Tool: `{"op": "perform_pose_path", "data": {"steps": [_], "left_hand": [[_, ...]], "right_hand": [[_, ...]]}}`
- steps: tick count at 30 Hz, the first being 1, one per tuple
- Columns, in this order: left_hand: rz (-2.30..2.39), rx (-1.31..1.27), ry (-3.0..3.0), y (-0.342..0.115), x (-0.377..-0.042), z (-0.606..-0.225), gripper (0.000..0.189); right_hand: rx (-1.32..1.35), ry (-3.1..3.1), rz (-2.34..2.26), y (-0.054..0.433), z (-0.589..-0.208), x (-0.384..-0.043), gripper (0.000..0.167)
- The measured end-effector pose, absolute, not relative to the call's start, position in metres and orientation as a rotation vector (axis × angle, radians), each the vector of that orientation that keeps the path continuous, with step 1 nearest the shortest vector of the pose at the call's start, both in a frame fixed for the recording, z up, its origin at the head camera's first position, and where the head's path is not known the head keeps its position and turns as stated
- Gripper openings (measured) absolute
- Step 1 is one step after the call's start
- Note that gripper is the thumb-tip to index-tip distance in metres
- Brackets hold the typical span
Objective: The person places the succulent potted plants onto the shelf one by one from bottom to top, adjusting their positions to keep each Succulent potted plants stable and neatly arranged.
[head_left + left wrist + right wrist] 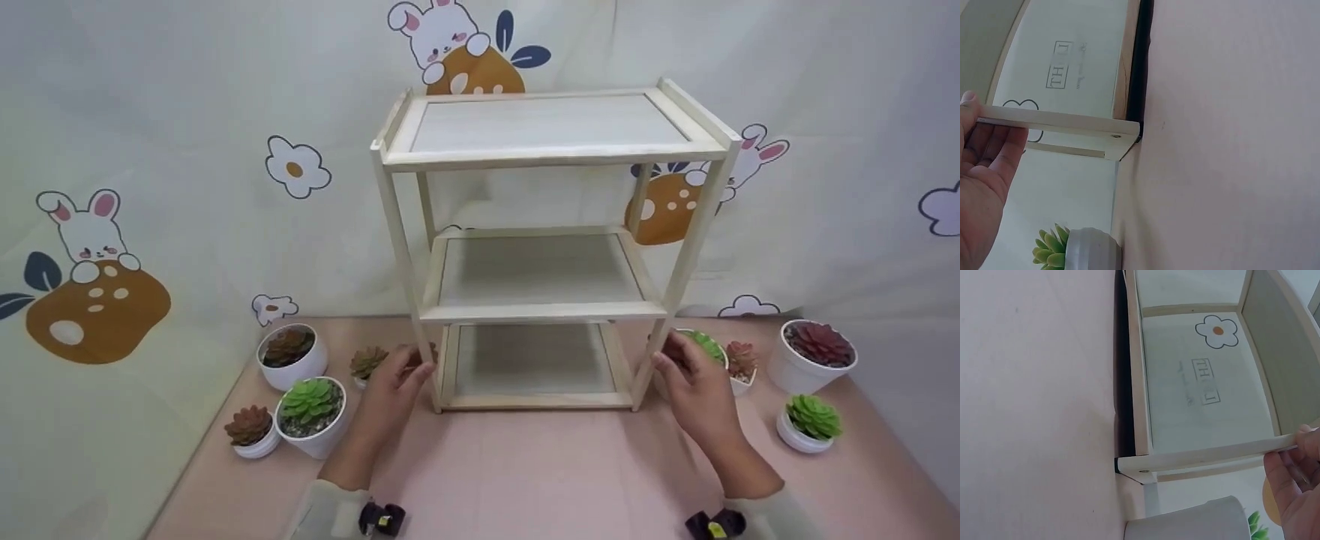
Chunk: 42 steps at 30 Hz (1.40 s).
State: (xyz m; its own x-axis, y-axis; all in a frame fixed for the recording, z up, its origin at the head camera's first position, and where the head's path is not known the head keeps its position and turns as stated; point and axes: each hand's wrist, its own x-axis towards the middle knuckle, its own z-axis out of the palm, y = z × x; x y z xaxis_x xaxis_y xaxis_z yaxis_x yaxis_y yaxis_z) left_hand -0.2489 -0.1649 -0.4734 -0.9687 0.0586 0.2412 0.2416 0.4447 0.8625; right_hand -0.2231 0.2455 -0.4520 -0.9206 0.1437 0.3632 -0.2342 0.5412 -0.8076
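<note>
A three-tier wooden shelf [544, 310] with pale panels stands upright on the pink surface, in the middle of the head view. My left hand [390, 394] holds its left front leg low down. In the left wrist view, the thumb lies on one side of that leg [1072, 121] and the fingers on the other. On the opposite side, my right hand [697, 390] pinches the right front leg, and the right wrist view shows thumb and fingers on either side of this leg [1213, 453]. The fingertips behind the legs are partly hidden in the head view.
Left of the shelf are several potted succulents, among them a green one in a white pot [311, 416]. More stand on the right, including a dark red one [817, 352] and a small green one [814, 420]. A printed cloth backdrop [187, 90] rises behind.
</note>
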Motion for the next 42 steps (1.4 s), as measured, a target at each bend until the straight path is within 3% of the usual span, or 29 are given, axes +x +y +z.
{"op": "perform_pose_path", "data": {"steps": [27,42], "left_hand": [[-1.557,-0.355,-2.458,-0.164,-0.248,-0.48,0.034],[-1.584,-0.349,-2.451,-0.164,-0.249,-0.48,0.033]], "right_hand": [[0.12,-2.368,1.416,0.247,-0.451,-0.22,0.044],[0.199,-2.208,1.199,0.278,-0.443,-0.19,0.041]]}}
